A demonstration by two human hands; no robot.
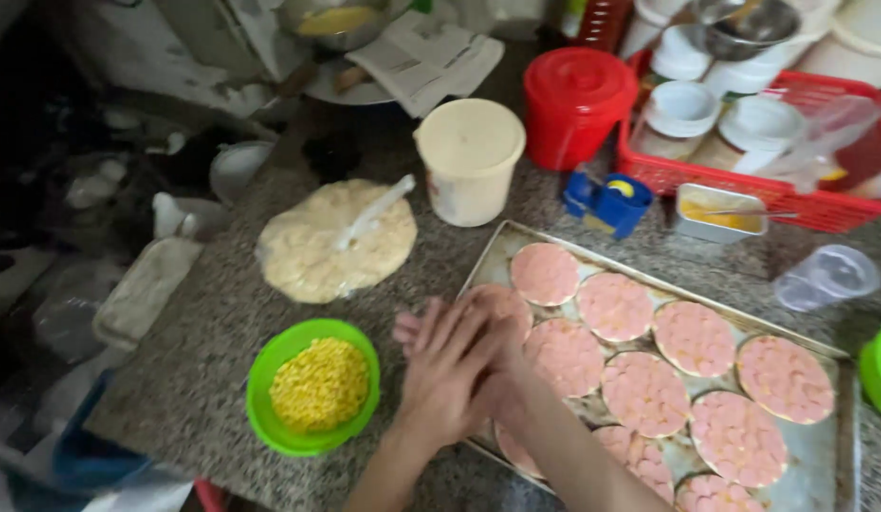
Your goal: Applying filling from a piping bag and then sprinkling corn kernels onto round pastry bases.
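I am pressing my left hand (440, 374) flat over my right hand (502, 374), both open, onto one sausage-topped round (497, 305) at the baking tray (820, 465) corner; eleven rounds showing, one corn bowl (312, 384) beside.

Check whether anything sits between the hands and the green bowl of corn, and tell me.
Nothing visible does. The left hand lies over the right hand at the metal tray's near-left corner; only bare speckled counter separates them from the green bowl of corn to their left.
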